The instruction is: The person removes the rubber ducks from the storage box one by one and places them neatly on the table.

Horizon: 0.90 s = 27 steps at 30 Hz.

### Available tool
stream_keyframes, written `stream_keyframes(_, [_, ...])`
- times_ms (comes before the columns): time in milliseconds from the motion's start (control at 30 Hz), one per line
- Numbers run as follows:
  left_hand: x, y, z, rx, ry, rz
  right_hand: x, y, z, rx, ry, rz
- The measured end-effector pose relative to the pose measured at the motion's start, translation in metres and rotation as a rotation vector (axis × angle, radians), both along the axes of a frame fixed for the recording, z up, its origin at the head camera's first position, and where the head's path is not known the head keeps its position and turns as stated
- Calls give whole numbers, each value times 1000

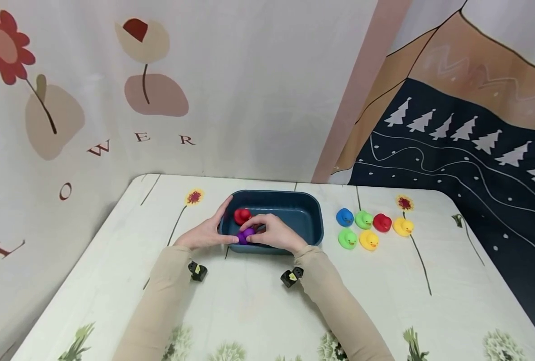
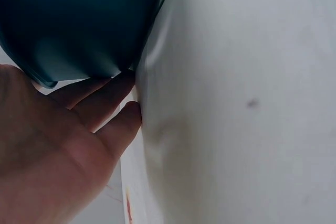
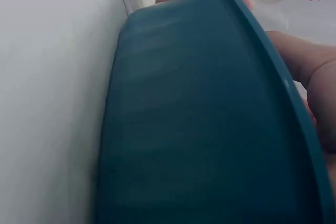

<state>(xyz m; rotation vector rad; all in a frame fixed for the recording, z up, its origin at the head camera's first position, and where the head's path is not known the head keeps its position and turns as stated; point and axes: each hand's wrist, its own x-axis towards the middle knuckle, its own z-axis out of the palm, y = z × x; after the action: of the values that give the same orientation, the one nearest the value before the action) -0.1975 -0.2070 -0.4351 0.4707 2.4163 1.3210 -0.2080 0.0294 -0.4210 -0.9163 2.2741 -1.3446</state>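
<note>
A dark blue plastic bin (image 1: 294, 200) stands on the table. My left hand (image 1: 206, 231) rests around its left front corner, with straight fingers along the outer wall and the thumb reaching over the front rim beside a purple rubber duck (image 1: 245, 235). In the left wrist view the fingers (image 2: 107, 100) lie low against the bin's wall. My right hand (image 1: 276, 233) reaches over the front rim and pinches the purple duck inside the bin. Behind it sits a red rubber duck (image 1: 242, 216). Another red patch shows under the right fingers, mostly hidden.
To the right of the bin, several rubber ducks stand in two rows: a blue one (image 1: 344, 217), a red one (image 1: 382, 222), two green and two yellow. A white flower-printed cloth (image 1: 249, 311) covers the table, and a printed curtain (image 1: 258, 100) hangs behind.
</note>
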Motion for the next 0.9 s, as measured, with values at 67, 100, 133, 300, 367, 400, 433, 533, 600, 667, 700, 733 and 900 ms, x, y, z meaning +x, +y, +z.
stream_keyframes(67, [0,0,0,-3,1,0,1,5,1,-1,2,-13])
stream_keyframes(100, [1,0,0,-7,2,1,2,7,1,-3,0,-20])
stream_keyframes(133, [1,-1,0,-10,0,3,2,9,2,-5,-5,-29])
stream_keyframes(300, [2,-1,-1,-14,-14,15,5,21,5,-34,-33,-74])
stream_keyframes(367, [2,-2,-1,-11,-14,16,6,25,5,-41,-33,-89])
stream_keyframes(400, [2,-1,-1,-11,-13,17,6,26,5,-45,-32,-95])
stream_keyframes(433, [2,-1,-2,-11,-12,16,7,28,5,-47,-29,-102])
stream_keyframes(533, [2,-1,-3,-17,-14,16,8,34,6,-54,-26,-123])
stream_keyframes(600, [1,0,-3,-21,-17,17,9,38,7,-65,-23,-135])
stream_keyframes(667, [1,1,-2,-23,-20,20,10,43,7,-80,-20,-144])
stream_keyframes(700, [1,1,-2,-24,-20,21,11,46,8,-86,-22,-149])
stream_keyframes(733, [1,1,-1,-23,-20,22,11,48,8,-92,-26,-155])
stream_keyframes(900, [0,2,0,-13,-20,22,13,61,9,-113,-50,-208])
